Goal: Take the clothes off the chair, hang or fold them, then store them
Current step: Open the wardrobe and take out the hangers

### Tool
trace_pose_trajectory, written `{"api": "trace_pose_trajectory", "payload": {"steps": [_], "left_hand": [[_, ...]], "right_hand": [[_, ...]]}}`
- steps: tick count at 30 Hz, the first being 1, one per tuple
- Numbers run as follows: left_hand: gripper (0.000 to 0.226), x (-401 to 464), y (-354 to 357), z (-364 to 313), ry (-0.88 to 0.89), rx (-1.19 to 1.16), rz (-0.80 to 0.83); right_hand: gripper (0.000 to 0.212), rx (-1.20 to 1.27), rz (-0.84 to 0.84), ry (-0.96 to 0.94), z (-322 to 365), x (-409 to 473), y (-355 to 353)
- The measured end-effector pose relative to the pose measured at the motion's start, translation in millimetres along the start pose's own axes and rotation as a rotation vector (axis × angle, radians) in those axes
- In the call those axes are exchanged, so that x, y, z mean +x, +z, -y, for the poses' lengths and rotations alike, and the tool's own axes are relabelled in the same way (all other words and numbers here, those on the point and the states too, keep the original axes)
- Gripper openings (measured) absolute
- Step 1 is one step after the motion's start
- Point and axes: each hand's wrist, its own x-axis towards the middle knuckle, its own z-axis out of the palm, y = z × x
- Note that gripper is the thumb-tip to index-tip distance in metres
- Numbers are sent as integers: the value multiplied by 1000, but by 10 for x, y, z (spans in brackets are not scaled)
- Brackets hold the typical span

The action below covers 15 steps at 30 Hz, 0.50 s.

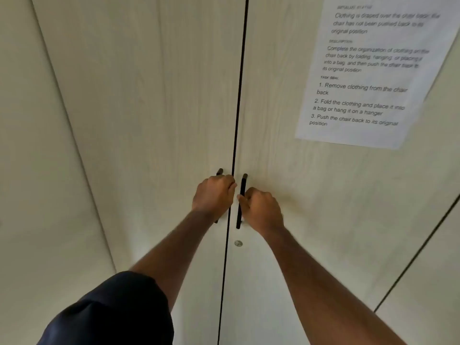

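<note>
Two pale wood-grain wardrobe doors, the left door [149, 120] and the right door [286, 183], are seen shut, a thin dark seam [236, 120] running between them. Each door's black bar handle is gripped by a hand: the left handle [219, 171], mostly hidden, is held by the left hand [214, 194] with fingers curled round it, and the right handle [242, 185] is clasped by the right hand [261, 210], its thumb laid against the bar. Both forearms are stretched forward from the bottom of the frame, and a dark short sleeve [112, 314] is seen on the left arm. A small round silver lock [238, 243] is set in the right door just below its handle. A printed instruction sheet [368, 70] is fixed to the upper part of the right door, its lower lines legible and its top lines blurred. The clothes and the chair are not shown in this view; their place cannot be told.
</note>
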Motion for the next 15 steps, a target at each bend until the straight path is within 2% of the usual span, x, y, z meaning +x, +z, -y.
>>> {"api": "trace_pose_trajectory", "payload": {"steps": [6, 11, 15], "left_hand": [[21, -8, 62, 52, -61, -144, -16], [18, -279, -3, 106, -95, -181, -10], [17, -633, -158, 143, -78, -205, 7]], "right_hand": [[41, 204, -180, 51, 84, -12, 229], [29, 157, -121, 113, 142, -100, 192], [22, 206, -172, 139, 322, -457, 85]]}}
